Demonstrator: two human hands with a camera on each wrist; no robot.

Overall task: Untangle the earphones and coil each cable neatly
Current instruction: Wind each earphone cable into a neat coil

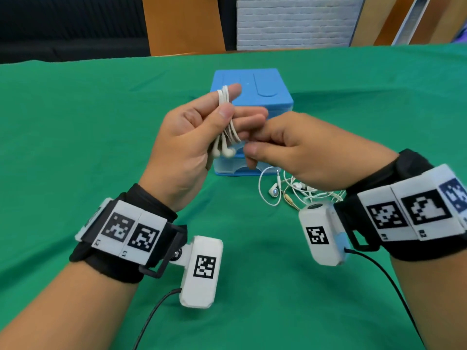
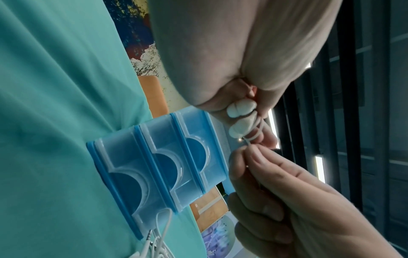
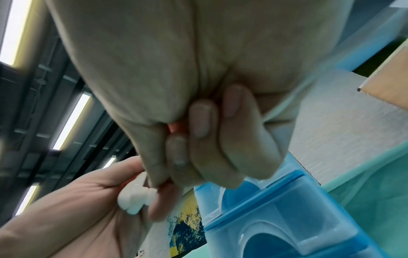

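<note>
My left hand [image 1: 214,122] is raised above the table with a white earphone cable [image 1: 225,114] wound in loops round its fingers, the thumb pressing on the loops. Two white earbuds [image 1: 223,151] [image 2: 240,115] [image 3: 134,197] hang below the coil. My right hand [image 1: 255,145] [image 2: 249,153] meets the left from the right and pinches the cable's loose end by the plug between thumb and forefinger, its other fingers curled. A second tangle of white earphones [image 1: 293,190] [image 2: 154,244] lies on the green cloth under my right wrist.
A blue plastic box with three translucent drawers [image 1: 252,97] [image 2: 159,165] [image 3: 287,218] stands on the green tablecloth [image 1: 88,135] just behind my hands. Wooden chairs and a white brick wall lie beyond the table's far edge.
</note>
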